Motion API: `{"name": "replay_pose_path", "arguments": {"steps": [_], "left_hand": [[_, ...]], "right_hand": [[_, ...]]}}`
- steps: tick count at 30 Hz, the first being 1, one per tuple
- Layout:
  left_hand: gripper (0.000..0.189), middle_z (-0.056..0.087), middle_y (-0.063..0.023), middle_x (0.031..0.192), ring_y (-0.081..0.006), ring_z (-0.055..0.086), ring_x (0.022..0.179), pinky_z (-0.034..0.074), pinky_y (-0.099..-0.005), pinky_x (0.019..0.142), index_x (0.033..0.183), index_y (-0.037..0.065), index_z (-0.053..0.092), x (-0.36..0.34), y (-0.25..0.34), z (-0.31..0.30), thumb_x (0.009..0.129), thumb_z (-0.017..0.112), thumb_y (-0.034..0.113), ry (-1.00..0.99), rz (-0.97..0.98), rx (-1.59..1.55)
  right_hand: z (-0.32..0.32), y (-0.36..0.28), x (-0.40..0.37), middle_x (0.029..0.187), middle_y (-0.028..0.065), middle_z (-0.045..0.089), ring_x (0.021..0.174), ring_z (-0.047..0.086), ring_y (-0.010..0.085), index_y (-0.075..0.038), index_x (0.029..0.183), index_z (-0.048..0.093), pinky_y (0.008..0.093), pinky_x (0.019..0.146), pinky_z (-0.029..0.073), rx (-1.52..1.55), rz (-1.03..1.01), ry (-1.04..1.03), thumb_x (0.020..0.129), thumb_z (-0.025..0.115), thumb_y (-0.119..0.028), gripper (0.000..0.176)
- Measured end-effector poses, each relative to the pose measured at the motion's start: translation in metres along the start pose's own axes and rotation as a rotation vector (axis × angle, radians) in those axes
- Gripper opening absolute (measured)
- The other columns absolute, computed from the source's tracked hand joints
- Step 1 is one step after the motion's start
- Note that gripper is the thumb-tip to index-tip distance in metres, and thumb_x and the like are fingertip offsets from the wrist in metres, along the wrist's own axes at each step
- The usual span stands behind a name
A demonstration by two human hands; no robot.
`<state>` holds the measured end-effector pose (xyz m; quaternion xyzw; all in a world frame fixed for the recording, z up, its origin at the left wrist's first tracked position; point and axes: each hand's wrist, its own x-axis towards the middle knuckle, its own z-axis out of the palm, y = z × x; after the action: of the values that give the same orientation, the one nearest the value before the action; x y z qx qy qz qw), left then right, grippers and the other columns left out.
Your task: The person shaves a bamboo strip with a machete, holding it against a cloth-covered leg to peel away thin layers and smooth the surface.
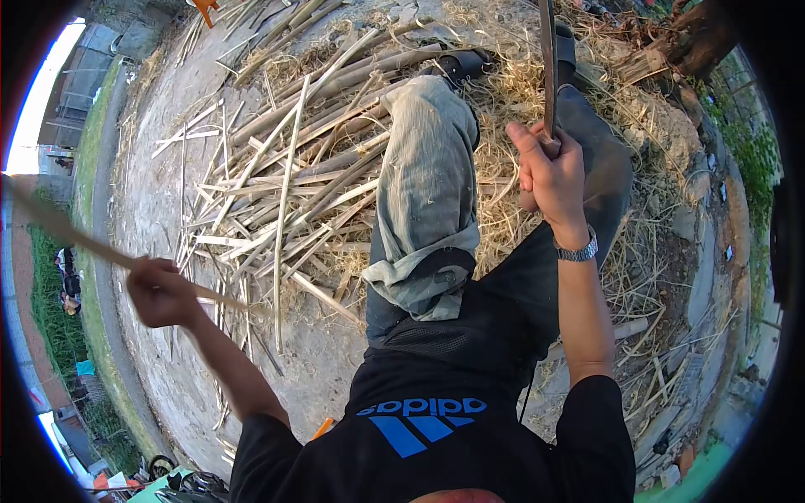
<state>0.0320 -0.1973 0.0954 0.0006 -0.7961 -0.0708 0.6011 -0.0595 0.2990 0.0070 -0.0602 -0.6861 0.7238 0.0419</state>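
My left hand (162,292) is out to the left, closed around a long thin bamboo strip (80,237) that runs past the frame's left side; its near end is blurred. My right hand (549,172) grips the wooden handle of a long-bladed knife (549,75), above my right leg. The dark narrow blade points away from me and leaves the frame at the top. A pale cloth (428,168) covers my left leg, which is stretched forward. The strip and the blade are well apart.
Split bamboo strips (293,184) lie in a loose heap on the concrete ground (159,184) left of my legs. Curly shavings (511,84) are scattered around my feet. A tree stump (688,42) stands at the far right, and part of an orange object (204,10) shows at the top.
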Motion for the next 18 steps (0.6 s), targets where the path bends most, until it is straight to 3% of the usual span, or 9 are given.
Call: {"name": "replay_pose_path", "arguments": {"steps": [3,6,9,11,12,13,16,17,18], "left_hand": [[0.048,0.063,-0.0094,0.055,-0.0155,0.062,0.046,0.052,-0.0259,0.046,0.080,-0.005,0.062,0.096,0.031,0.008,0.108,0.059,0.034,0.344,-0.094,-0.025],[0.056,0.061,-0.0115,0.053,-0.0166,0.061,0.045,0.052,-0.0256,0.044,0.082,-0.009,0.057,0.136,0.063,0.020,0.108,0.057,0.041,0.457,-0.060,-0.126],[0.061,0.058,-0.0127,0.050,-0.0181,0.061,0.043,0.053,-0.0260,0.044,0.083,-0.012,0.050,0.155,0.070,0.021,0.109,0.052,0.043,0.719,-0.013,-0.197],[0.053,0.060,-0.0150,0.057,-0.0208,0.062,0.045,0.054,-0.0271,0.045,0.088,-0.010,0.046,0.156,0.070,0.016,0.110,0.045,0.039,0.750,0.005,-0.148],[0.051,0.063,-0.0170,0.064,-0.0210,0.063,0.047,0.053,-0.0275,0.044,0.090,-0.009,0.046,0.154,0.078,0.019,0.110,0.042,0.038,0.905,-0.067,-0.296],[0.048,0.065,-0.0190,0.071,-0.0213,0.064,0.048,0.053,-0.0279,0.044,0.093,-0.007,0.045,0.151,0.086,0.021,0.110,0.038,0.037,1.058,-0.140,-0.444],[0.041,0.071,-0.0275,0.095,-0.0367,0.077,0.081,0.071,-0.0424,0.066,0.100,-0.007,0.047,0.101,0.152,0.054,0.113,0.035,0.031,0.737,-0.436,-0.728],[0.036,0.067,-0.0307,0.119,-0.0439,0.072,0.107,0.068,-0.0473,0.086,0.116,-0.004,0.045,0.079,0.175,0.060,0.113,0.032,0.029,0.469,-0.570,-0.712],[0.037,0.062,-0.0340,0.131,-0.0470,0.068,0.116,0.066,-0.0492,0.095,0.119,-0.002,0.050,0.057,0.189,0.070,0.114,0.030,0.029,0.333,-0.615,-0.794]], "right_hand": [[0.026,-0.039,-0.022,0.057,-0.0025,0.057,0.046,0.055,0.0052,-0.007,0.086,0.060,0.0227,0.042,0.039,0.007,-0.081,-0.036,0.094,0.081,-0.024,0.028],[0.045,-0.054,-0.041,0.061,0.0000,0.062,0.052,0.064,0.0079,-0.005,0.088,0.061,0.0223,0.044,0.042,0.132,-0.065,-0.173,0.097,0.078,-0.021,0.025],[0.066,-0.052,-0.061,0.074,0.0055,0.070,0.067,0.073,0.0129,-0.003,0.090,0.061,0.0233,0.049,0.052,0.286,-0.047,-0.238,0.098,0.076,-0.016,0.021],[0.075,-0.050,-0.071,0.088,0.0090,0.073,0.084,0.076,0.0177,-0.003,0.091,0.059,0.0263,0.056,0.061,0.423,0.002,-0.320,0.099,0.074,-0.014,0.020],[0.074,-0.053,-0.073,0.106,0.0137,0.073,0.095,0.076,0.0205,-0.003,0.090,0.058,0.0293,0.062,0.066,0.398,0.072,-0.364,0.098,0.075,-0.013,0.021],[0.078,-0.052,-0.073,0.106,0.0137,0.073,0.095,0.076,0.0205,-0.003,0.090,0.058,0.0293,0.062,0.066,0.395,0.069,-0.368,0.098,0.075,-0.013,0.021],[0.089,-0.044,-0.070,0.135,0.0206,0.063,0.117,0.070,0.0251,-0.003,0.089,0.057,0.0274,0.058,0.065,0.408,-0.018,-0.331,0.093,0.080,-0.013,0.026],[0.090,-0.042,-0.066,0.135,0.0206,0.063,0.117,0.070,0.0251,-0.003,0.089,0.057,0.0274,0.058,0.065,0.408,-0.020,-0.330,0.093,0.080,-0.013,0.026],[0.092,-0.040,-0.062,0.136,0.0215,0.062,0.118,0.070,0.0255,-0.002,0.088,0.056,0.0272,0.057,0.065,0.427,-0.051,-0.253,0.092,0.081,-0.014,0.028]]}}
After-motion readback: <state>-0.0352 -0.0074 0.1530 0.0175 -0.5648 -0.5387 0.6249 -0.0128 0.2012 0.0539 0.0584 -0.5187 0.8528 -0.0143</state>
